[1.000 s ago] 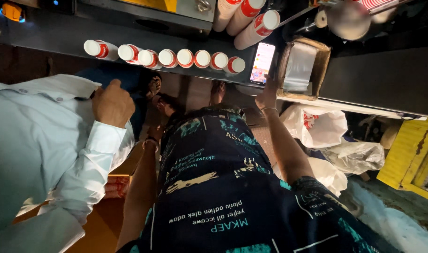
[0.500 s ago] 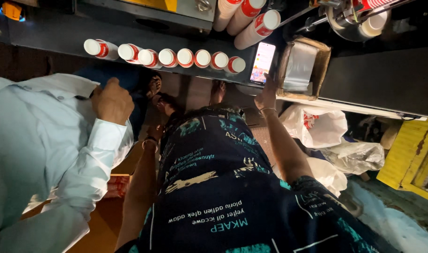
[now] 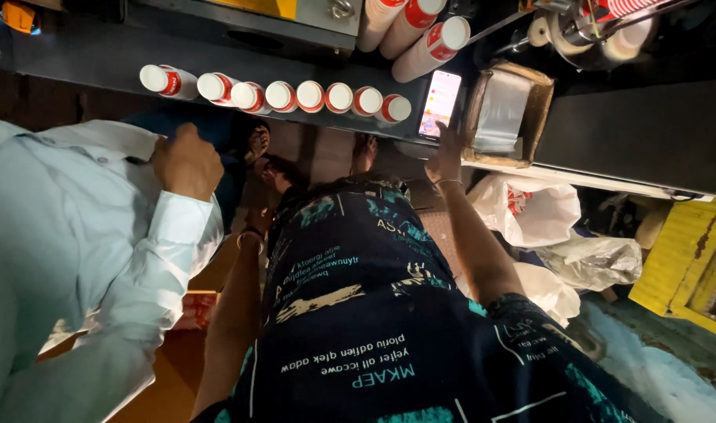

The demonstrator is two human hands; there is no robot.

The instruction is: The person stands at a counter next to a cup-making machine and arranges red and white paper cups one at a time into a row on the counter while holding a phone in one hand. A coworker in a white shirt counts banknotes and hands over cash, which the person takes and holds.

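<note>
White-capped red bottles [image 3: 295, 95] stand in a row on the dark worktop [image 3: 76, 66], with red paper cup stacks [image 3: 420, 31] beyond. The right hand [image 3: 445, 153] touches a lit phone [image 3: 440, 103] leaning beside a cardboard box [image 3: 505, 113], fingers loose. The left hand [image 3: 273, 174] hangs low under the worktop edge; its grip cannot be told. White plastic bags [image 3: 530, 211] lie at right.

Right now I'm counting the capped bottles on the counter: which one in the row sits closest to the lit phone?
The bottle at the row's end, directly beside the phone under the right hand; the others stretch away from it.
</note>
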